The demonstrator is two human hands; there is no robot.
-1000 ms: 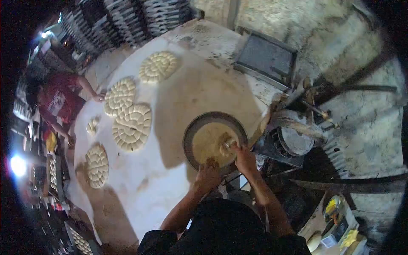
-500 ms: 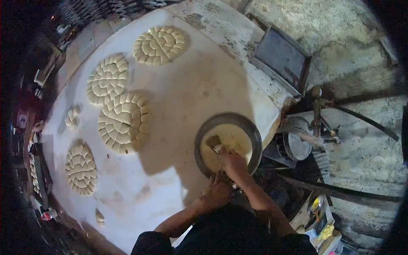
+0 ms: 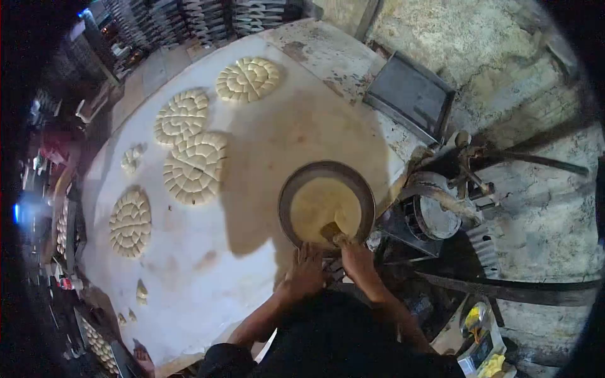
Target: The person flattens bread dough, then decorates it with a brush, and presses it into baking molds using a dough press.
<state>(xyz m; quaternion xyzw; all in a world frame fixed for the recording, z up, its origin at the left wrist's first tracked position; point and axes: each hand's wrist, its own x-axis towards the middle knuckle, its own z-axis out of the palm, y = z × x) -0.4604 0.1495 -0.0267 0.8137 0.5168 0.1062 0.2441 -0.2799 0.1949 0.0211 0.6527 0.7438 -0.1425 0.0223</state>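
Note:
A wide dark-rimmed bowl [image 3: 287, 211] of pale yellow liquid sits at the near right edge of the table. My right hand [image 3: 358, 261] is closed round the handle of a brush [image 3: 330, 232], whose bristles dip into the liquid at the bowl's near side. At the near rim is my left hand [image 3: 306, 271], its fingers gripping the edge of the bowl. Left of the bowl lie several flat rounds of scored pale dough, among them a large one [image 3: 195, 169], one at the far end [image 3: 247, 80] and one nearer me [image 3: 130, 223].
Small dough scraps [image 3: 142, 292] lie on the white table [image 3: 208, 302]. A metal tray [image 3: 413, 94] rests at the back right by a rough wall. To the right stand a round container [image 3: 438, 216] and pipes.
The brush and my right hand have come from mid-bowl to its near side. My left hand stays at the rim. The view has shifted, and the bowl sits slightly further left in it.

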